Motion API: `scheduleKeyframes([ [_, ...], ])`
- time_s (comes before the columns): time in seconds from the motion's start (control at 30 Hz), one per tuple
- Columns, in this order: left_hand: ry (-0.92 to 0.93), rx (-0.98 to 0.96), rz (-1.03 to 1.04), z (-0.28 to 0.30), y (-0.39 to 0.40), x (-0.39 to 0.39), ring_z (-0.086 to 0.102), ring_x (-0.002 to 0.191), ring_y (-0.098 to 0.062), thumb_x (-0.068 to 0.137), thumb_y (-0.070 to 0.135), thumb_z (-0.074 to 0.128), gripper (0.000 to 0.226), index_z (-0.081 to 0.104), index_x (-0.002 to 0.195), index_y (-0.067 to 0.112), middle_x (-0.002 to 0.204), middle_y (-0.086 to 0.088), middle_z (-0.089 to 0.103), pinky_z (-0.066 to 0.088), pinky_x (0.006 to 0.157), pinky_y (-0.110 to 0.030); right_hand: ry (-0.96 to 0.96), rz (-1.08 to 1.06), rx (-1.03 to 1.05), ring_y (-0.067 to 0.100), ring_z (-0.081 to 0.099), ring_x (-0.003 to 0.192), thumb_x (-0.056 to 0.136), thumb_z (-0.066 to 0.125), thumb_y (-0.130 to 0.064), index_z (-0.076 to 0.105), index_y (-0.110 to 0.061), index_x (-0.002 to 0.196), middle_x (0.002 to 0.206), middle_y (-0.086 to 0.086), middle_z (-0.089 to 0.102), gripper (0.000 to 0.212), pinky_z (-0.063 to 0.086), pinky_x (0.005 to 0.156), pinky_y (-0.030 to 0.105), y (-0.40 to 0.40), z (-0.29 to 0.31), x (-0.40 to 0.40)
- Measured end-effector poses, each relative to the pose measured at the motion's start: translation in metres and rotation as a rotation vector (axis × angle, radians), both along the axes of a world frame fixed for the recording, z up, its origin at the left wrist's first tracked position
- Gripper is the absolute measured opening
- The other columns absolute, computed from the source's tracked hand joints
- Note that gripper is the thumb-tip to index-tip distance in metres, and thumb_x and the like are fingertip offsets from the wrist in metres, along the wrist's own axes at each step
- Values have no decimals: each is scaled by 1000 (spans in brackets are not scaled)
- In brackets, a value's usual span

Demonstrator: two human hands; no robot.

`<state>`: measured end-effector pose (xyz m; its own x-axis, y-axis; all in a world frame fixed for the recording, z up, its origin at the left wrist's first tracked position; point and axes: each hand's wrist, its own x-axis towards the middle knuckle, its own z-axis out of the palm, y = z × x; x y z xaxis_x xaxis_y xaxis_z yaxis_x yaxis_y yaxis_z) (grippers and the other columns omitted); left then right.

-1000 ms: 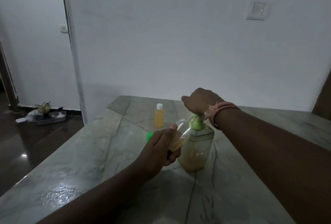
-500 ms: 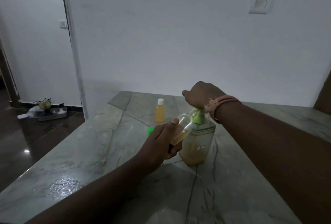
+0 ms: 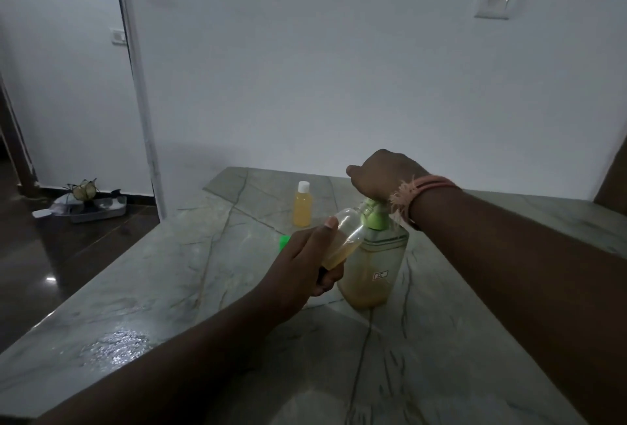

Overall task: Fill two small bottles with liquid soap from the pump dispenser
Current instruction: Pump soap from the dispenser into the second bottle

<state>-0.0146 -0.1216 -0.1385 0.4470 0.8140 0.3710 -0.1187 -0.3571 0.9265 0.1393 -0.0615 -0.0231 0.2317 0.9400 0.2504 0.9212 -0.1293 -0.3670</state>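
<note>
My left hand [image 3: 305,263]: gripping the small bottle [image 3: 346,236] — tilted, mouth at the spout.
My right hand [image 3: 381,173]: fist atop the pump dispenser [image 3: 373,272] — standing on the marble table [image 3: 169,289].
Capped bottle [image 3: 302,204]: upright behind.

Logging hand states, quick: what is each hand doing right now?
Left hand: holds the small bottle, tilted at the pump.
Right hand: fingers curled over the pump head.

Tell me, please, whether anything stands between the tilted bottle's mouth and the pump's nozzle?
Nothing visible does. The left hand holds the tilted bottle with its mouth right at the green pump, which the right hand presses from above.
</note>
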Motion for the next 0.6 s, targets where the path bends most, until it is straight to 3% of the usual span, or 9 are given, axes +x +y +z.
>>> scheduleKeyframes([
  [0.1,5,-9,8,1,0,0,39,45,-12,101,47,34,45,61,89,14,57,-3,49,32,43,-23,-2,4,34,25,56,73,88,50,-44,52,-17,67,73,3,56,34,41,64,29,2,3,0],
  [0.23,4,-6,3,0,2,-1,40,44,-10,99,48,35,45,59,86,13,56,-3,49,33,42,-22,173,-28,75,27,63,77,83,47,-46,66,-13,77,85,6,69,39,43,63,30,6,-10,4],
  [0.43,4,-4,5,-1,-1,-2,39,44,-11,98,50,35,45,60,89,12,56,-4,48,32,42,-23,34,-27,35,28,55,82,90,50,-46,51,-14,73,85,6,55,36,42,73,31,-4,-2,-1],
  [0.6,1,9,-4,1,2,-1,37,44,-13,99,48,34,45,59,87,13,56,-5,47,32,42,-23,-9,-38,97,27,53,79,92,50,-44,45,-17,67,69,1,47,37,41,72,31,-6,2,-3],
])
